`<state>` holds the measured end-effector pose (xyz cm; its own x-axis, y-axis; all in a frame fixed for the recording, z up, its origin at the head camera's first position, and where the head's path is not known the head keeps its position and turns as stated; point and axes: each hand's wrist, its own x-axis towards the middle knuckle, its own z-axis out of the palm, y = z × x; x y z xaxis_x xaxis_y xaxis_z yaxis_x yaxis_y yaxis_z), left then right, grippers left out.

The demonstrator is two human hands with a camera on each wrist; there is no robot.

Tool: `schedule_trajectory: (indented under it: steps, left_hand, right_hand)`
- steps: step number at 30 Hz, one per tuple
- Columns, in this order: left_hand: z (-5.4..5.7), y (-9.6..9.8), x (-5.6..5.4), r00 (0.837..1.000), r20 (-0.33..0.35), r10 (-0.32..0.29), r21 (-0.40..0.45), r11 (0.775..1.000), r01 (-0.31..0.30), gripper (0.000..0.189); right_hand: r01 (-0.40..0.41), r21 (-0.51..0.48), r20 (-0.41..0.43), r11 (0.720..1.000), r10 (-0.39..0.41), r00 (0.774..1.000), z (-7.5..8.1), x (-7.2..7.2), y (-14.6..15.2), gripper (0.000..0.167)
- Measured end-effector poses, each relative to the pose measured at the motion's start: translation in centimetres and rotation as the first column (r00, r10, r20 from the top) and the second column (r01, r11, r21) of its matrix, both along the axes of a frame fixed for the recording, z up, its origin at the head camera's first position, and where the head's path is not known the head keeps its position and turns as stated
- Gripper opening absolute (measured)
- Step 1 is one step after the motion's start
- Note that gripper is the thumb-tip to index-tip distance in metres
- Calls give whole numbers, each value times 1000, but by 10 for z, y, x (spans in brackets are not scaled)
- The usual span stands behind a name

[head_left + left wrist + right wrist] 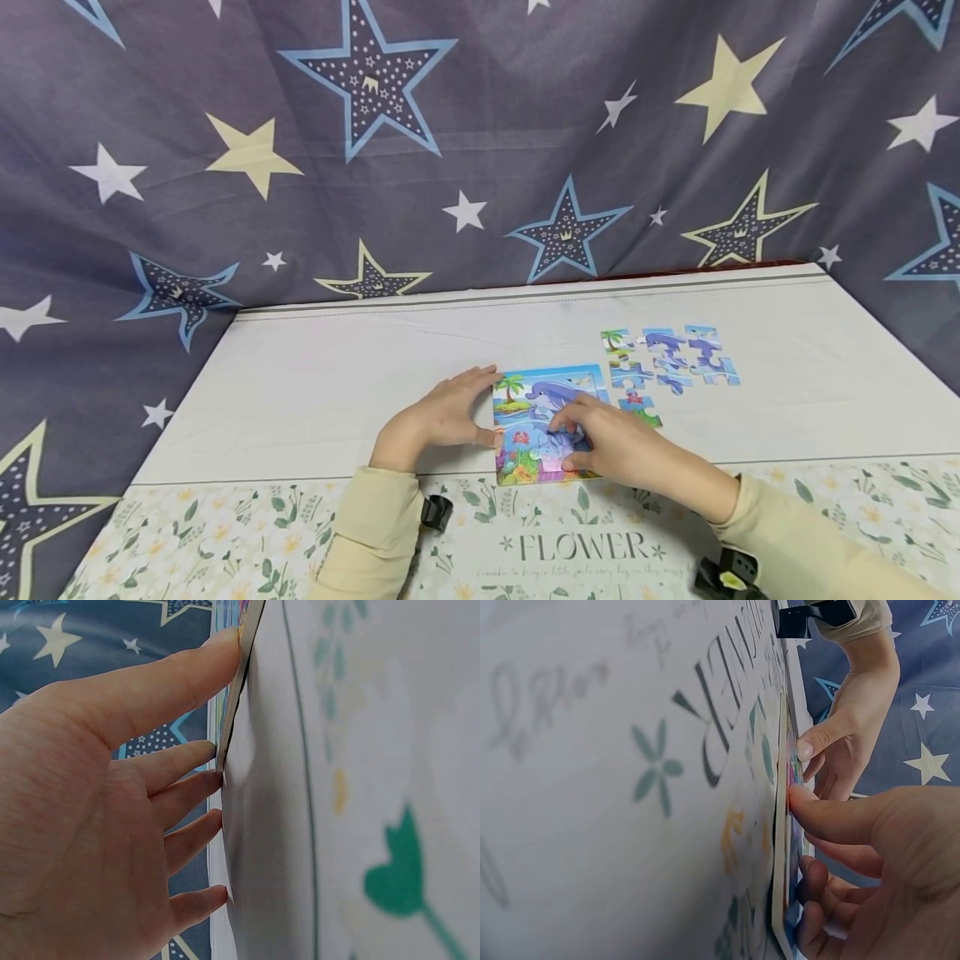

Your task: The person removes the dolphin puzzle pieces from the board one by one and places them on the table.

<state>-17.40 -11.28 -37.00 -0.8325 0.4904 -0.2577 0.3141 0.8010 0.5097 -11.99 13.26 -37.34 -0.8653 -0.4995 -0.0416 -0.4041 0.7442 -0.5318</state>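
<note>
A jigsaw puzzle board [512, 476] with a dolphin, palm tree and crab picture lies flat on the table. My left hand [444, 414] rests at its left side, fingers spread, the thumb on the board's edge and a fingertip by the upper left corner. In the left wrist view, the left fingers [191, 844] reach down to the cloth beside the board. My right hand [622, 442] is over the board's lower right part, with curled fingers and thumb pinching a pinkish puzzle piece [552, 457] low against the picture. The right palm hides the board's right side.
Several loose puzzle pieces [675, 362] lie in a loose group right of the board, the lowest puzzle piece [641, 408] close to the right hand. A white cloth with a floral front strip [262, 533] covers the table. A star-patterned curtain [480, 150] hangs behind.
</note>
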Motion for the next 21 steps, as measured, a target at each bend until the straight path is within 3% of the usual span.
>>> schedule_trajectory:
  steps: [15, 21]
  left_hand:
    - [0, 0, 0, 1000, -3, -2, -5, 1000, 2, 91]
    - [-1, 0, -1, 1000, 2, -3, -10, 1000, 3, 91]
  right_hand:
    - [29, 2, 2, 1000, -29, 1000, 0, 1, 0, 30]
    - [-1, -109, 81, 994, 10, 997, 1, 0, 4, 22]
